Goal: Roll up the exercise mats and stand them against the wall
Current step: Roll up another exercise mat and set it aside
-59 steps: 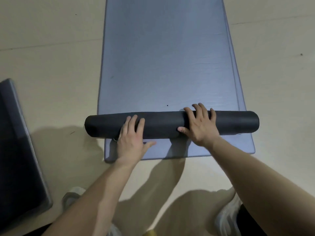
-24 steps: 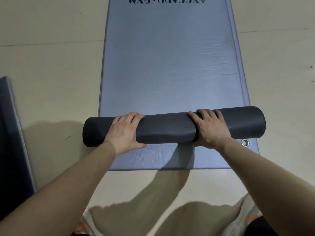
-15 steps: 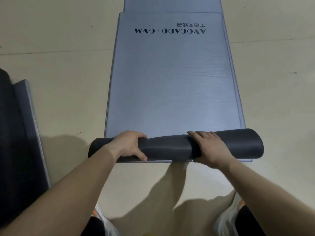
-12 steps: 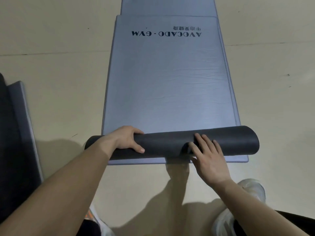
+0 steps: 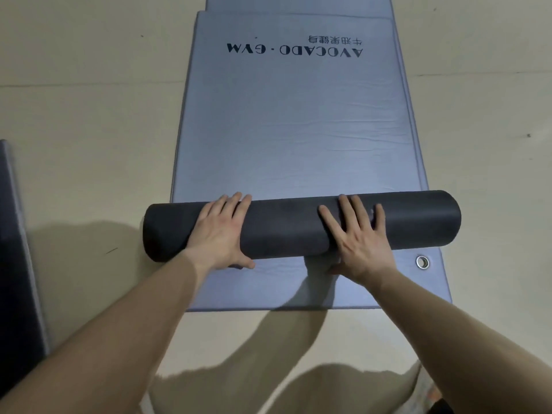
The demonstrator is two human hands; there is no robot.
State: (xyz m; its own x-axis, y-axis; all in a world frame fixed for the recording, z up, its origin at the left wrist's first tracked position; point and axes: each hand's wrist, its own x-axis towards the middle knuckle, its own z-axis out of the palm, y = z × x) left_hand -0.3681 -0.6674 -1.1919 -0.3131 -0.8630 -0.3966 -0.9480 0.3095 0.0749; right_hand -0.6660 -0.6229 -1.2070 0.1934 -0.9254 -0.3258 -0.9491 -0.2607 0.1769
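Roll: dark charcoal tube of rolled mat, lying crosswise just below the middle of the frame, both ends sticking out past the flat mat's sides.
Mat: grey-blue, flat on the floor, running from the roll up toward the top of the frame.
Writing: black capitals "AVOCADO · GYM" in the upper middle, upside down to the viewer, with a smaller row of Chinese characters above it in the frame; too small to read surely.
Left hand: palm down on the roll's left part, fingers straight and close together, thumb at the roll's lower edge.
Right hand: flat on the roll right of centre, fingers straight and spread.
Eyelet: metal ring in the grey-blue sheet below the roll's right end.
Second mat: grey-blue edge at the top of the frame.
Dark mat: along the left edge.
Floor: pale beige.
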